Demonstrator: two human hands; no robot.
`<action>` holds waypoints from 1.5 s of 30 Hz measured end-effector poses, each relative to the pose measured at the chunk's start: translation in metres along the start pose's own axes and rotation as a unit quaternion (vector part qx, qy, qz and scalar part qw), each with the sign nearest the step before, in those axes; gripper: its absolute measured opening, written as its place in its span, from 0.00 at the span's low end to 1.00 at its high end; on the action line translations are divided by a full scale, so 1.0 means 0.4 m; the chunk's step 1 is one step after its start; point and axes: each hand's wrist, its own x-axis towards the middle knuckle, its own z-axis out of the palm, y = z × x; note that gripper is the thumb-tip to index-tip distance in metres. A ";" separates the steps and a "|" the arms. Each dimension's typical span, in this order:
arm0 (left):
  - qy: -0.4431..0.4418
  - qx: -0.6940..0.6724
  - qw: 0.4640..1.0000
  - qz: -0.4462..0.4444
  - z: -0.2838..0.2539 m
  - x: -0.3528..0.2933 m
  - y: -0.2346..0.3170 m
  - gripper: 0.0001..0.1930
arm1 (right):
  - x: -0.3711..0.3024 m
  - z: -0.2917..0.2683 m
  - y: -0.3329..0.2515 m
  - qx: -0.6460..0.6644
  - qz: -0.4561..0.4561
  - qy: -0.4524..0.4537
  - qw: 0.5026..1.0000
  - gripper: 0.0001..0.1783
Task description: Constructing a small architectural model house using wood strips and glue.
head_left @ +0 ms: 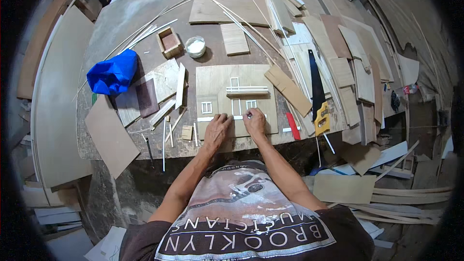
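Observation:
A light plywood panel (212, 79) lies flat before me, bearing small white window frames (207, 107), a tall narrow door-like frame (236, 106) and a ledge of stacked thin strips (247, 90). Along the panel's near part runs a white strip (238, 117); my hands cover parts of it, so I cannot tell if it is one piece. My left hand (217, 129) has its fingers curled and pressed down on the strip, left of the door frame. Just below the right-hand window frame, my right hand (255, 124) pinches at the strip, its fingertips partly hidden.
Right of the panel lie a brown wood piece (288, 89), a red tool (293, 125) and a yellow-handled handsaw (319, 96). Beyond stand a tub of white paste (195, 47) and a wooden box (169, 43). A blue bag (112, 72) and plywood offcuts (112, 135) sit left.

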 end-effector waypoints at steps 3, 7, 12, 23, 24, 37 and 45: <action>0.005 0.008 1.000 -0.005 0.005 -0.001 0.001 0.20 | 0.005 0.003 -0.002 -0.006 0.004 -0.010 1.000 0.07; 0.006 -0.001 1.000 -0.011 -0.002 0.004 0.011 0.20 | 0.016 0.004 -0.009 -0.023 0.025 -0.008 0.999 0.07; 0.010 -0.007 1.000 -0.014 -0.010 0.008 0.015 0.19 | 0.023 0.004 -0.010 -0.026 0.041 -0.028 0.998 0.08; 0.013 0.003 1.000 -0.003 0.002 0.005 0.001 0.22 | 0.043 -0.007 -0.041 -0.050 0.088 -0.063 0.993 0.07; 0.012 0.003 1.000 -0.002 0.003 0.005 0.000 0.22 | 0.044 -0.008 -0.040 -0.045 0.081 -0.062 0.994 0.07; 0.000 0.031 0.999 0.020 -0.007 -0.001 0.010 0.19 | 0.092 -0.017 -0.043 -0.104 0.130 -0.157 0.974 0.07; -0.033 0.061 0.997 0.030 -0.007 0.001 0.027 0.26 | 0.094 -0.020 -0.043 -0.123 0.131 -0.173 0.968 0.08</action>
